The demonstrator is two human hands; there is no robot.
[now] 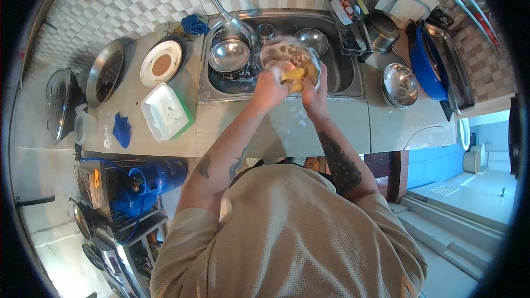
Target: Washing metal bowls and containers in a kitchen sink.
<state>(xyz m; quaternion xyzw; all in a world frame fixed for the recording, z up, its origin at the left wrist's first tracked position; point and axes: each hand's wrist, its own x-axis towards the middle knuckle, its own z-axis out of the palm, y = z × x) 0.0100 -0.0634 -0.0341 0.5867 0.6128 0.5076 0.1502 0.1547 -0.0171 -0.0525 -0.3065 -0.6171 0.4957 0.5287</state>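
Observation:
Over the front of the steel sink [343,85], both hands are around a round bowl [285,51] coated in soap suds and slightly blurred. My left hand [271,85] grips a yellow sponge [293,75] pressed to the bowl's near side. My right hand [315,93] clasps the bowl's right edge, its thumb close to the sponge. Behind it in the basin lies a shiny metal bowl [312,40]. A metal bowl [229,56] sits at the basin's left, beneath the faucet [232,24]. A drinking glass [265,32] stands near the back.
Left on the counter are a white plastic container [165,111], a patterned plate [160,64], a large metal pan [106,73] and a blue cloth [121,130]. Rightward stand stacked metal bowls [400,85], a pot [383,31], a blue basin [428,62] and a dish rack [355,39].

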